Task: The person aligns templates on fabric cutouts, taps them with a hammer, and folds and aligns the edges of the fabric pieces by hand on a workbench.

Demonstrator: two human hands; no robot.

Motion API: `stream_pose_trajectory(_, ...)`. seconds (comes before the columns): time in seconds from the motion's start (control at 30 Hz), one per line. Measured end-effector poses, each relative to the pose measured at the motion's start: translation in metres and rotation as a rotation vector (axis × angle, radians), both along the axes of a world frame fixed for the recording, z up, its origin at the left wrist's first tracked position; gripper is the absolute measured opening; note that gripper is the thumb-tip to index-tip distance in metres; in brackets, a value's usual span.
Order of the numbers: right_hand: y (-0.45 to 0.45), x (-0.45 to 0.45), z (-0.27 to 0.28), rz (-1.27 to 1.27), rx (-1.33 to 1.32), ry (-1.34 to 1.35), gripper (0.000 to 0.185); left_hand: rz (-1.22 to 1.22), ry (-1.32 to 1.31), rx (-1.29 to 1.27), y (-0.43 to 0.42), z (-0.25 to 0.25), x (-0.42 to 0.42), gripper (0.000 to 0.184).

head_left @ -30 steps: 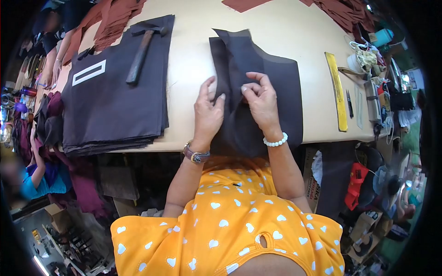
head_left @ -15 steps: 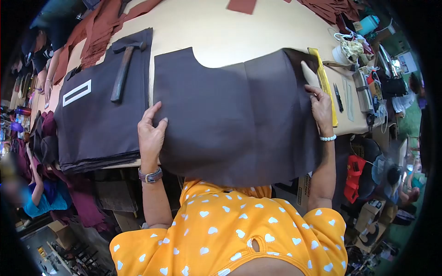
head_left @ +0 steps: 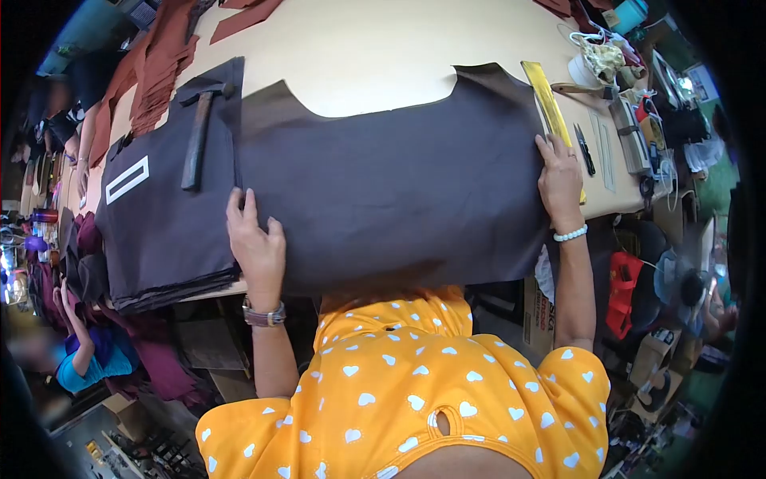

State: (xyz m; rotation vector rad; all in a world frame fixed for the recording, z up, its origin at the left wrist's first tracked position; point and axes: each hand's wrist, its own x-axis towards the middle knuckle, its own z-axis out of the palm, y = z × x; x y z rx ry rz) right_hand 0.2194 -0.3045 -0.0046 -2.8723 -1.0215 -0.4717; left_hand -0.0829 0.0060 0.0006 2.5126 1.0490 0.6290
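A wide dark fabric piece [head_left: 399,184] lies unfolded across the table, its lower part hanging over the front edge towards my body. My left hand [head_left: 257,243] rests at its left side with the fingers apart. At the right side my right hand [head_left: 560,180] touches the fabric's edge, its fingers close together; what they grip, if anything, is hidden. Left of the wide piece is a stack of dark fabric [head_left: 175,239], with a hammer [head_left: 198,140] and a white rectangular frame [head_left: 128,180] on top.
A yellow strip [head_left: 553,100], a dark pointed tool [head_left: 585,150] and a wooden-handled tool [head_left: 581,89] lie at the right of the table [head_left: 359,48]. Rust-coloured fabric [head_left: 163,64] is at the back left. Other people's arms [head_left: 84,168] show at the far left.
The dark fabric has gone from folded to spread wide and flatter. Both hands have moved apart to its sides. The view has shifted slightly, with the stack and hammer now further left.
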Motion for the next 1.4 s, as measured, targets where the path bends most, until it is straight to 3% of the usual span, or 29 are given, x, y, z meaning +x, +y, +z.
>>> stream_pose_trajectory(0.07, 0.013, -0.019, 0.015, -0.022, -0.151, -0.209, 0.038, 0.003, 0.081, 0.306, -0.022, 0.008, 0.014, 0.053)
stream_pose_trajectory(0.1, 0.021, -0.031, 0.021, -0.037, -0.231, -0.313, 0.039, -0.057, 0.073, 0.317, -0.029, 0.002, 0.02, 0.055)
stream_pose_trajectory(0.17, 0.038, -0.061, 0.014, 0.123, -0.043, -0.182, 0.039, -0.191, 0.101, 0.187, -0.051, 0.0, 0.032, 0.058)
stream_pose_trajectory(0.27, 0.051, -0.108, 0.0, 0.239, 0.13, 0.25, 0.058, -0.299, 0.208, 0.107, -0.064, -0.011, 0.038, 0.062)
stream_pose_trajectory(0.47, -0.009, -0.104, -0.022, -0.108, 0.137, 0.145, 0.063, -0.357, 0.274, 0.116, -0.062, -0.017, 0.039, 0.063)
stream_pose_trajectory(0.63, -0.045, -0.092, -0.021, -0.23, 0.176, -0.037, 0.049, -0.373, 0.264, 0.13, -0.061, -0.014, 0.041, 0.063)
stream_pose_trajectory(0.73, -0.044, -0.063, -0.009, -0.426, 0.318, -0.09, 0.042, -0.36, 0.22, 0.201, -0.06, -0.007, 0.045, 0.06)
stream_pose_trajectory(0.83, -0.047, -0.026, -0.017, -0.608, 0.284, -0.138, 0.044, -0.372, 0.134, 0.245, -0.049, -0.002, 0.058, 0.054)
stream_pose_trajectory(0.97, -0.05, -0.01, -0.012, -0.574, 0.336, -0.043, 0.049, -0.36, 0.162, 0.135, -0.038, 0.006, 0.077, 0.05)
stream_pose_trajectory(1.07, -0.046, -0.004, -0.005, -0.555, 0.639, 0.183, 0.037, -0.373, -0.037, 0.315, -0.033, -0.008, 0.087, 0.05)
stream_pose_trajectory(1.1, -0.045, 0.001, -0.011, -0.399, 0.827, 0.152, 0.025, -0.371, -0.021, 0.279, -0.032, -0.012, 0.089, 0.05)
stream_pose_trajectory(1.17, -0.037, 0.0, 0.003, -0.291, 0.948, -0.02, 0.022, -0.373, -0.01, 0.264, -0.033, -0.017, 0.09, 0.052)
stream_pose_trajectory(1.27, -0.02, -0.008, 0.052, -0.075, 1.135, -0.201, 0.021, -0.364, 0.009, 0.304, -0.034, -0.02, 0.091, 0.051)
stream_pose_trajectory(1.4, 0.004, -0.044, 0.113, 0.155, 1.57, 0.008, 0.025, -0.359, 0.057, 0.309, -0.035, -0.016, 0.094, 0.047)
